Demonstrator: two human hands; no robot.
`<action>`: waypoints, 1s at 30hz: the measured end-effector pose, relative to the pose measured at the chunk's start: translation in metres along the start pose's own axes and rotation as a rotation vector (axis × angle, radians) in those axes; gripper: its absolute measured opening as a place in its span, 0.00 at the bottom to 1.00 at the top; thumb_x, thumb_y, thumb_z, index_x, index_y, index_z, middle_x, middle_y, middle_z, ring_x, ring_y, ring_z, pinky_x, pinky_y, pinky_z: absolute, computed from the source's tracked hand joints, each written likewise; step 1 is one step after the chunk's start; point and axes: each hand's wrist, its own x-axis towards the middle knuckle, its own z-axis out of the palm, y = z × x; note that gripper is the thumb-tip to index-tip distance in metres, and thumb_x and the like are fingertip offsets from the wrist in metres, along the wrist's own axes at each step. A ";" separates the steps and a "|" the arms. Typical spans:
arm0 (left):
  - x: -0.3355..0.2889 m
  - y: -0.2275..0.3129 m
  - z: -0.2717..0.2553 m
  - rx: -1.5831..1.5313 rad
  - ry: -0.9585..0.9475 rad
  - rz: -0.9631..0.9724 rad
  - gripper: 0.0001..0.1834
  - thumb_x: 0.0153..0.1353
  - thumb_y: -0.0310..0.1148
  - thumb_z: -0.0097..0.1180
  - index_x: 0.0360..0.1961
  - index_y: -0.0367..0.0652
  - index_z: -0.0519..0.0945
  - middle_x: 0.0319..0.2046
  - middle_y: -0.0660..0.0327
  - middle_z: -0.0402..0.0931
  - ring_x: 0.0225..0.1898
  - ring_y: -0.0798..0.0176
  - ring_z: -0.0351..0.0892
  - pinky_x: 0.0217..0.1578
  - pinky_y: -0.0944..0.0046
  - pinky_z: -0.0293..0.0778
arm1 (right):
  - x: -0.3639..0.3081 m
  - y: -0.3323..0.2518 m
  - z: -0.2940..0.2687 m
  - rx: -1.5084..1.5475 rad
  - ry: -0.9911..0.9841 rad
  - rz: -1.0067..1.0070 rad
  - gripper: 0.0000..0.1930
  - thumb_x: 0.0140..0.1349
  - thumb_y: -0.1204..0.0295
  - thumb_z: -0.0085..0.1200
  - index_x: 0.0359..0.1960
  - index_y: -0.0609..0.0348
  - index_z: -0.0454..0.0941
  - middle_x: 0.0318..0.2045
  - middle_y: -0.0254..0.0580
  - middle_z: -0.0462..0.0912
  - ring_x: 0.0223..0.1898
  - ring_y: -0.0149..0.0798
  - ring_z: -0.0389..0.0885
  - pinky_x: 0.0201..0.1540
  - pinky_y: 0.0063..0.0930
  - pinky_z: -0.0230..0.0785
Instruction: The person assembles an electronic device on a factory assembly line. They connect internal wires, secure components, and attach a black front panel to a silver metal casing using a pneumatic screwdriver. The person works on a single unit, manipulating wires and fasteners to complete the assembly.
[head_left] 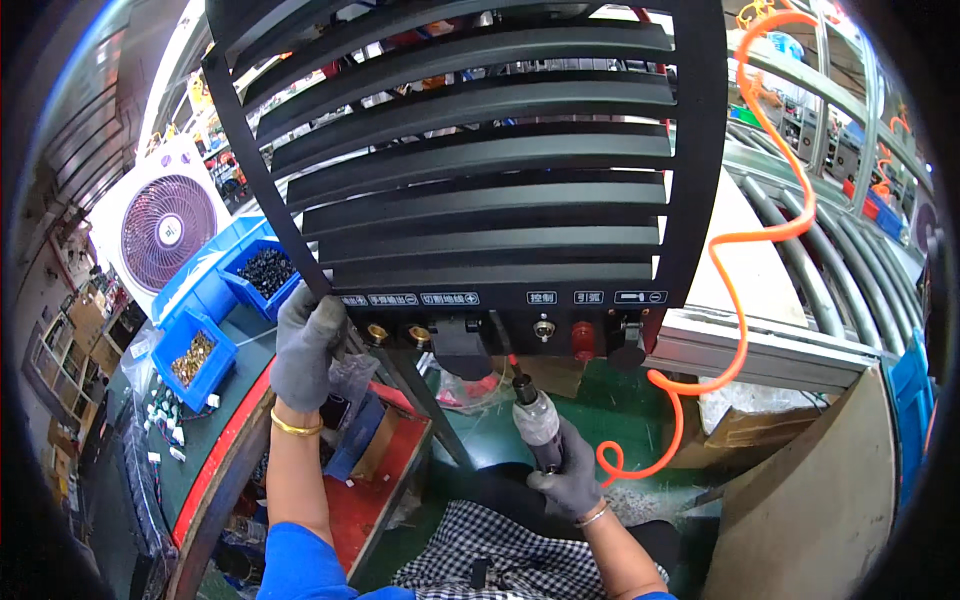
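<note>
A large black louvred panel [480,200] stands in front of me, the face of a machine housing. Along its lower edge sit brass-coloured sockets [420,336], a black flap cover [461,340], a small silver connector [543,329] and a red socket [582,340]. My left hand [305,345], in a grey glove, is closed at the panel's lower left corner; what its fingers hold is hidden. My right hand [570,475], also gloved, is wrapped round a power screwdriver [538,420]. The tool's long bit points up to the lower edge, right of the flap cover.
On the left bench are a blue bin of black parts [266,270], a blue bin of brass fittings [192,358], connector wires [165,420] and a white fan [168,230]. An orange coiled hose [740,300] hangs at right, before a roller conveyor [850,270]. Cardboard [800,480] stands at lower right.
</note>
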 end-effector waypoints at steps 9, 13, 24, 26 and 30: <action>0.001 0.003 0.001 0.028 -0.046 0.032 0.19 0.66 0.45 0.60 0.46 0.40 0.77 0.18 0.74 0.66 0.15 0.78 0.58 0.18 0.75 0.53 | 0.010 0.018 0.022 0.092 0.031 -0.097 0.50 0.41 0.53 0.75 0.64 0.67 0.65 0.52 0.51 0.79 0.53 0.42 0.80 0.56 0.36 0.71; 0.002 0.006 0.002 0.009 -0.069 0.029 0.21 0.64 0.46 0.61 0.47 0.41 0.77 0.17 0.75 0.64 0.16 0.79 0.59 0.19 0.75 0.54 | 0.013 0.023 0.030 0.187 0.032 -0.055 0.52 0.39 0.51 0.75 0.64 0.67 0.64 0.53 0.48 0.78 0.53 0.39 0.78 0.56 0.35 0.70; 0.002 0.002 -0.005 0.030 -0.076 -0.006 0.21 0.64 0.47 0.61 0.47 0.41 0.77 0.17 0.74 0.64 0.15 0.78 0.58 0.17 0.74 0.54 | 0.018 0.020 0.040 0.188 0.035 -0.032 0.48 0.37 0.59 0.70 0.63 0.66 0.65 0.44 0.37 0.77 0.40 0.30 0.76 0.45 0.28 0.72; 0.002 0.003 -0.004 0.026 -0.082 0.001 0.21 0.64 0.47 0.61 0.47 0.41 0.77 0.17 0.74 0.64 0.15 0.78 0.58 0.17 0.74 0.54 | 0.020 0.018 0.040 0.183 0.016 -0.035 0.48 0.37 0.59 0.70 0.62 0.67 0.65 0.44 0.37 0.77 0.40 0.30 0.76 0.45 0.28 0.72; 0.003 0.000 -0.006 0.000 -0.101 0.014 0.20 0.65 0.46 0.60 0.48 0.41 0.76 0.17 0.73 0.65 0.15 0.77 0.58 0.16 0.74 0.54 | 0.025 0.012 0.044 0.189 0.047 -0.064 0.47 0.38 0.58 0.70 0.62 0.67 0.65 0.42 0.37 0.77 0.39 0.29 0.75 0.43 0.27 0.71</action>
